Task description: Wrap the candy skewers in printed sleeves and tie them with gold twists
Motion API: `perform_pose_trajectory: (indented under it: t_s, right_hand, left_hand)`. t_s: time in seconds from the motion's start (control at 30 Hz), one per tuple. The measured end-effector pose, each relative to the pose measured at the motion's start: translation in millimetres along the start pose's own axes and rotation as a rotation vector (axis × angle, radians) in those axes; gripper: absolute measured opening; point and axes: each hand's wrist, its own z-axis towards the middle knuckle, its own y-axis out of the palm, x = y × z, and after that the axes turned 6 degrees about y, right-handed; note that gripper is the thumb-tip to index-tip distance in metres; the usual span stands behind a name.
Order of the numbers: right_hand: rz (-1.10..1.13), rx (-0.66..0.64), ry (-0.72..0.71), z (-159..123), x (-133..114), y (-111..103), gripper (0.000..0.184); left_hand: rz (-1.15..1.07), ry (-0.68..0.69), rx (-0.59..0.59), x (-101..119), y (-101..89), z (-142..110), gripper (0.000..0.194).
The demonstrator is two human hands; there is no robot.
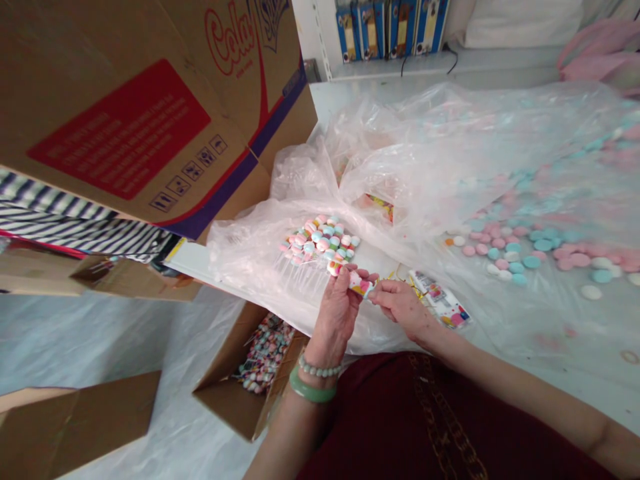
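Maroon garment: across the bottom of the frame, under both forearms.

Hands: left hand and right hand together at lower center, both clamped on one small object, the left wearing a green bangle and a pale bead bracelet.

Printed roll: white and pink, held between the two hands, just below the pile of sweets.

Carton: open, just left of the left wrist, filled with wrapped sweets.

Printed packets: lying just right of the right hand, with gold ties near the fingers.

Pastel sweets: heaped on clear plastic sheeting, just above the hands.

Loose discs: pink, teal and white, scattered across the right side.

Cardboard box: tilted at upper left, above striped cloth.

Shelf: top center, holding blue and yellow boxes.
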Motion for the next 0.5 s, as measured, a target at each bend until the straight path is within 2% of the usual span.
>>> perform_pose_trajectory:
  t_s: [0.13, 0.27, 0.37, 0.5]
  right_hand:
    - [-0.260, 0.124, -0.116, 1.8, 3.0, -1.4, 0.033]
    - [-0.411, 0.138, -0.184, 3.3, 8.1, -5.2, 0.032]
    - [-0.480, 0.144, -0.197, 2.4, 9.0, -5.7, 0.033]
    - [-0.454, 0.144, -0.203, -0.8, 4.2, -4.1, 0.034]
  left_hand:
    - [-0.024, -0.036, 0.016, -4.9, 1.8, 0.4, 0.023]
    - [-0.046, -0.122, 0.054, 1.2, -4.3, 6.5, 0.024]
    - [-0.033, -0.077, 0.116, 4.6, -7.3, 8.9, 0.019]
    - [-0.059, -0.011, 0.117, 1.5, -6.9, 6.5, 0.026]
